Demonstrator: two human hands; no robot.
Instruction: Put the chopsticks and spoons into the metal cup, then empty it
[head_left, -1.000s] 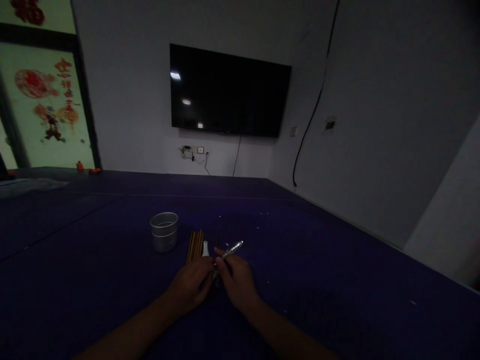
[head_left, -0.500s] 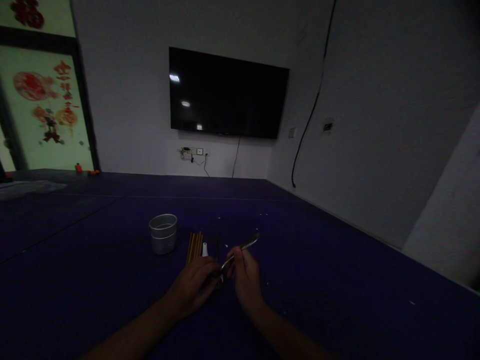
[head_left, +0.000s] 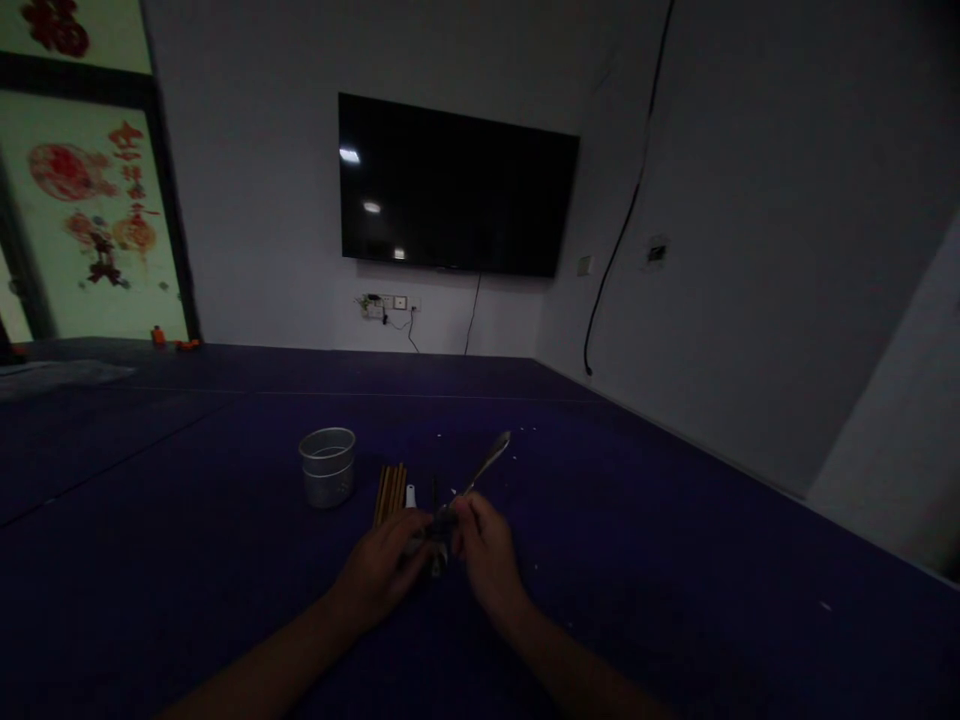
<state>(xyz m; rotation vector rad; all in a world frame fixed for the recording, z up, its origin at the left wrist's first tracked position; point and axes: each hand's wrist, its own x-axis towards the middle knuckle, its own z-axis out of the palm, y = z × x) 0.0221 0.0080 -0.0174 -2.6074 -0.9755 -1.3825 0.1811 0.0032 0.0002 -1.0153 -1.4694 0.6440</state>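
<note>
My right hand (head_left: 487, 555) is closed in a pinch on a metal utensil (head_left: 489, 460), whose widened handle end points up and away to the right. Its other end lies between both hands, too dark to show whether it is a spoon or a fork. My left hand (head_left: 382, 568) has its fingers closed around that lower end. Beyond the left fingers lie several brown chopsticks (head_left: 389, 492) side by side. Right of them are a white spoon handle (head_left: 410, 496) and a thin dark piece (head_left: 434, 490), both partly hidden. A shiny metal piece (head_left: 437, 562) shows below the fingers.
A silver metal cup (head_left: 328, 470) stands upright left of the chopsticks. Small white scraps dot the dark blue surface (head_left: 645, 560). Farther back are orange items (head_left: 158, 336), clear plastic (head_left: 67, 374), a wall with a television (head_left: 457, 185), and a hanging cable (head_left: 616, 240).
The utensil has tilted more upright, its handle end swinging up and slightly left. My right fingers have shifted lower along it, towards my left hand. The cup and chopsticks stay put.
</note>
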